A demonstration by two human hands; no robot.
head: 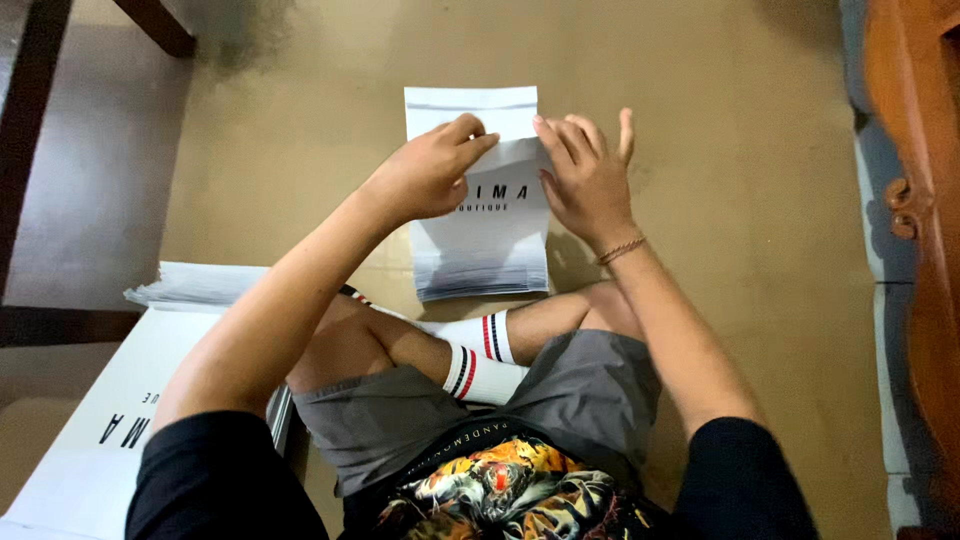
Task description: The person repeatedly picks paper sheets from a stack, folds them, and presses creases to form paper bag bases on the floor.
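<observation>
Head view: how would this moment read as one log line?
left hand: on bag | right hand: on bag | bag: flat on floor | stack: beside left knee
</observation>
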